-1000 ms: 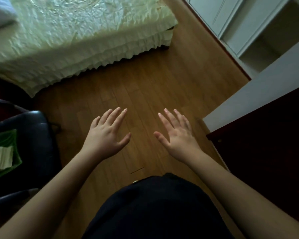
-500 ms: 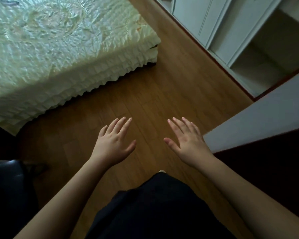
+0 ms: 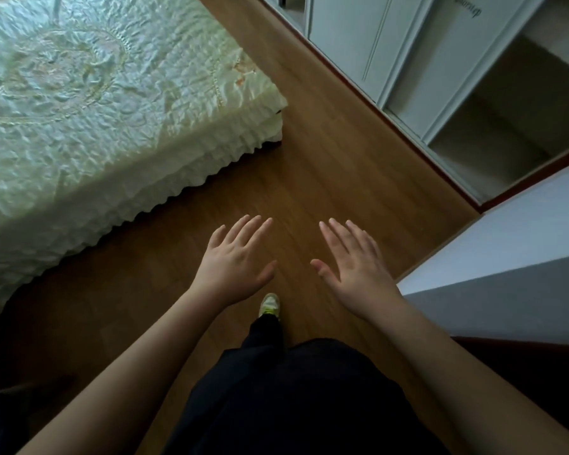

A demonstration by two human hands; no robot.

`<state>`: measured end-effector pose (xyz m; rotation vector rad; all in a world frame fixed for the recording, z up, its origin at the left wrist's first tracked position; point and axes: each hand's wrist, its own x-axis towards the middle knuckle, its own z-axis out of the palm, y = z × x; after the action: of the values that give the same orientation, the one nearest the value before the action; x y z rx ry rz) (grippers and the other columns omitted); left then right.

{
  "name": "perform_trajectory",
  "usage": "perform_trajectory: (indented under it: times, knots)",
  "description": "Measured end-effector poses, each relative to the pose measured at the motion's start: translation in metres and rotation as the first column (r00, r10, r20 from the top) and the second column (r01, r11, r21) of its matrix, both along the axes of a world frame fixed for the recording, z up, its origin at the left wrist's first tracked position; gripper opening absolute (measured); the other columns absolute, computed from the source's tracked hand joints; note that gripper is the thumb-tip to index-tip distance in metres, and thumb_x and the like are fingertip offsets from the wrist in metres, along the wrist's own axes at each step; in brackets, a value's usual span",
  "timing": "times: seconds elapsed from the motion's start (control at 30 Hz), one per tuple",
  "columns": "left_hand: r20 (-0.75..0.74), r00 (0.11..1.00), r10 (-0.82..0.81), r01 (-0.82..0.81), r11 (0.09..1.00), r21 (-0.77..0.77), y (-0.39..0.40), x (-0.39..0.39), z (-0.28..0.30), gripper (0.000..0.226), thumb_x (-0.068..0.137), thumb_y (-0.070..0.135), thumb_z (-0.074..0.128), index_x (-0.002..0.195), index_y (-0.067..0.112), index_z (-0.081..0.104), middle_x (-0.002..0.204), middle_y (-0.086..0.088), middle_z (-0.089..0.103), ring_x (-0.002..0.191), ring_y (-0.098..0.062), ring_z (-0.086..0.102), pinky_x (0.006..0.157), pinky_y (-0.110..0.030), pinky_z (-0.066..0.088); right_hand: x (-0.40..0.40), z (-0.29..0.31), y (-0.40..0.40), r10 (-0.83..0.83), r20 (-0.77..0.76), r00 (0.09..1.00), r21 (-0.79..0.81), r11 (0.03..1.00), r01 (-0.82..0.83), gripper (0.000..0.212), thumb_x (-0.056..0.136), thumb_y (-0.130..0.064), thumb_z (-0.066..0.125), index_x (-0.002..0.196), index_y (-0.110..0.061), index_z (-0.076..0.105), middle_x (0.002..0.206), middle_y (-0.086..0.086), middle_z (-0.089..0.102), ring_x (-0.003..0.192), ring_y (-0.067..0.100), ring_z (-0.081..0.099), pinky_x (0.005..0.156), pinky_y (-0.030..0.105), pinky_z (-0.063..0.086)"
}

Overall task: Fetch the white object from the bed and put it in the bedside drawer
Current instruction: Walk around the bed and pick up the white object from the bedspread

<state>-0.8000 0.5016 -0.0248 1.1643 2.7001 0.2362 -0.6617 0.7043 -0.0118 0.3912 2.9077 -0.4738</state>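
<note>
Left hand (image 3: 235, 262) and right hand (image 3: 353, 266) hovering spread and holding nothing above the wooden floor (image 3: 309, 165), bed (image 3: 96, 110) lying far left

A home bedroom is shown by a quilted bed (image 3: 89, 103), wood floor (image 3: 309, 165) and white wardrobe (image 3: 391, 44).

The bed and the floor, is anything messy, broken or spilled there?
Nothing stands out. The bed has its pale cover spread flat, crinkled but tidy, and the wooden floor looks bare and dry. The left hand and right hand are open and empty above the floor.
</note>
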Motion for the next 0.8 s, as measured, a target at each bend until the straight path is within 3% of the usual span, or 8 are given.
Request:
perform_trajectory:
  times: [0.27,0.43,0.8]
  knots:
    - [-0.025,0.996,-0.086,0.086,0.996,0.001,0.055,-0.116,0.003,0.079,0.084,0.073,0.023,0.152,0.035,0.005,0.161,0.004,0.019,0.149,-0.017,0.007,0.119,-0.049,0.012,-0.099,0.014,0.033,-0.087,-0.024,0.996,0.066,0.994,0.089,0.075,0.089,-0.071,-0.003,0.153,-0.032,0.000,0.163,-0.004,0.006,0.148,0.017,-0.004,0.116,0.037,-0.005]
    - [-0.044,0.998,-0.037,0.038,0.999,0.020,0.101,-0.166,0.009,0.078,0.086,0.074,0.023,0.152,0.035,0.007,0.159,-0.001,0.026,0.147,-0.024,0.015,0.118,-0.052,0.017,-0.141,0.018,0.070,-0.141,-0.028,0.990,0.053,0.988,0.142,0.073,0.091,-0.069,0.001,0.153,-0.030,-0.002,0.163,-0.004,0.005,0.148,0.016,-0.004,0.117,0.037,-0.004]
    - [0.002,0.996,-0.092,0.092,0.995,-0.036,0.267,-0.264,-0.001,0.079,0.087,0.073,0.021,0.153,0.031,0.009,0.160,0.000,0.023,0.148,-0.021,0.013,0.118,-0.050,0.018,-0.237,-0.002,0.231,-0.173,0.029,0.984,-0.003,0.985,0.173,0.075,0.090,-0.068,0.002,0.154,-0.027,0.002,0.163,-0.003,0.004,0.148,0.016,-0.004,0.120,0.042,-0.002]
